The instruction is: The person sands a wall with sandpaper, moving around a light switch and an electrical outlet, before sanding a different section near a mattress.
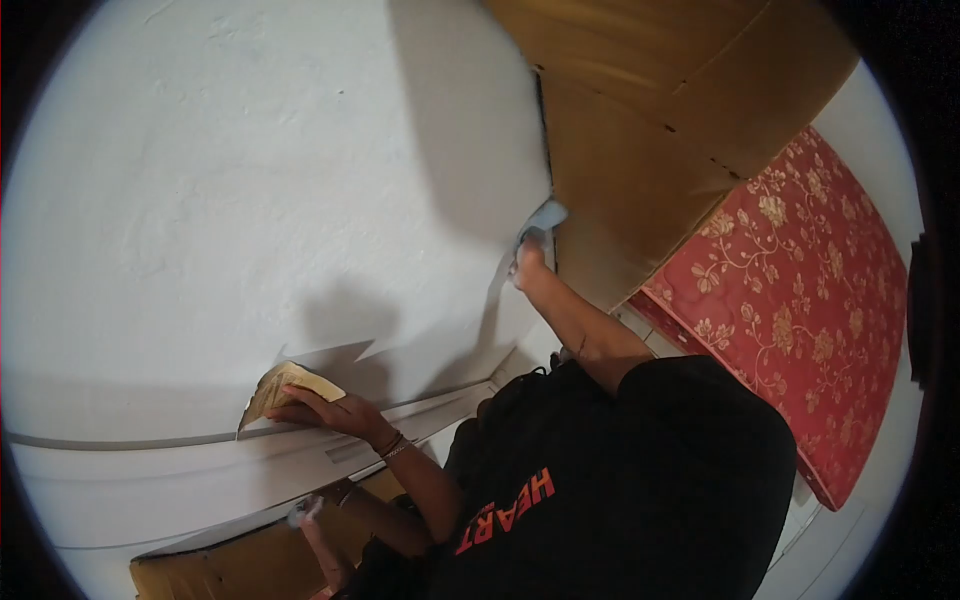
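A white wall (200, 180) fills the picture from nine to twelve o'clock, with a grey strip (120, 439) running along its lower part. At about seven o'clock, a folded tan paper (280, 385) lies against the wall just above that strip. The left hand (335, 410) lies over the paper's edge at its four o'clock, fingers laid flat on it and pressing it to the wall; bands sit at the wrist.

Below, at six o'clock, another forearm and hand (312, 520) show beside a brown board (230, 570). Whose they are, and what the fingers grip, cannot be told.

Near the centre, slightly toward one o'clock, the right hand (528, 262) is clenched on a pale blue cloth (545, 215), held where the wall meets a cardboard sheet (640, 120) that leans across twelve to two o'clock. The arm runs down to a black shirt (620, 480) with red lettering at five o'clock.

At three o'clock stands a red flowered mattress (800, 300), touching the cardboard's lower edge.
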Demonstrator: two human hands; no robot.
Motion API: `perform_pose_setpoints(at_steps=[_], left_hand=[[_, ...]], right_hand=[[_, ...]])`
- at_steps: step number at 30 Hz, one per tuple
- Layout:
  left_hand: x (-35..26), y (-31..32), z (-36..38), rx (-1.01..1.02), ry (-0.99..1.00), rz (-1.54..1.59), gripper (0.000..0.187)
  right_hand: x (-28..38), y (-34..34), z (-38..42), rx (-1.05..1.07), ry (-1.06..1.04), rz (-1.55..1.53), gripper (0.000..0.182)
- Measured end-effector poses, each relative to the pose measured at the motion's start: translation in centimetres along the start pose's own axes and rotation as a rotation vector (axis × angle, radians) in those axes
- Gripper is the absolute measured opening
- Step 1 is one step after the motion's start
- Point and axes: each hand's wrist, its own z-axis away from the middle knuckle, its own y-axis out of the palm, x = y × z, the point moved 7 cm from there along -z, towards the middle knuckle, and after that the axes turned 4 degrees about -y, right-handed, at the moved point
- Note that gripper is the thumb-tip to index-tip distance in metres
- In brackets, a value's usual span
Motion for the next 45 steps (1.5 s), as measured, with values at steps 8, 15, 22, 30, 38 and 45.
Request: perform_pose_setpoints(at_steps=[8, 15, 22, 30, 38, 45], left_hand=[[-2.8, -0.7, -1.4, -0.105, -0.16, 0.243, 0.052], [-0.6, -0.8, -1.1, -0.125, -0.082, -0.082, 0.049], [1.4, 0.4, 1.5, -0.069, -0.042, -0.148, 0.05], [1.9, 0.5, 1.6, -0.057, -0.083, -0.061, 0.05], [1.8, 0.3, 1.5, -0.046, -0.05, -0.025, 0.047], [2.6, 0.9, 1.8, -0.025, -0.084, -0.052, 0.05]], right_hand=[[20.0, 14.8, 13.6, 0.319, -1.259, 0.459, 0.047], [8.1, 4.9, 6.6, 0.026, -0.817, 0.097, 0.054], [16.5, 13.4, 12.9, 0.186, -1.148, 0.323, 0.05], [6.0, 4.8, 7.9, 0.191, -0.73, 0.441, 0.055], [19.2, 16.7, 17.2, 0.475, -1.382, 0.398, 0.06], [3.6, 4.9, 12.1, 0.867, -1.362, 1.199, 0.056]])
